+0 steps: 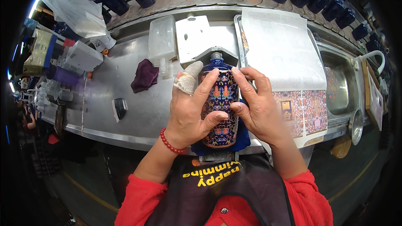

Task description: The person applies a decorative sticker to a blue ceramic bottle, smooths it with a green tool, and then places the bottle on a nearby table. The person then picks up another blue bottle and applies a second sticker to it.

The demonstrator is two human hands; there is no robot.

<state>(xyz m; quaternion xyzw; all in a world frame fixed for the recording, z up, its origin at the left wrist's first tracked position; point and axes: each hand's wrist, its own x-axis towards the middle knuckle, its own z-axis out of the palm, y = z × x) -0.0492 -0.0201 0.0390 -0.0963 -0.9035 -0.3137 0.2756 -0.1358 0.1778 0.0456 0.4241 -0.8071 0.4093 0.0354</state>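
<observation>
My bottle (220,119): glossy, smooth. Tabletop (102,98): metal, dull sheen. My finger cover (184,84): rough knit cloth. Rag (145,75): matt cloth. Sheet (278,50): smooth, paper-like.

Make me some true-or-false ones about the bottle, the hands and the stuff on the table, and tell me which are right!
1. The left hand and the right hand both touch the patterned bottle. True.
2. The red bead bracelet is on the right wrist. False: the red bead bracelet is on the left wrist.
3. A dark purple cloth lies on the metal table, left of the patterned bottle. True.
4. The printed sheet lies left of the patterned bottle. False: the printed sheet lies to its right.
5. A light knitted finger cover is on the left hand. True.
</observation>
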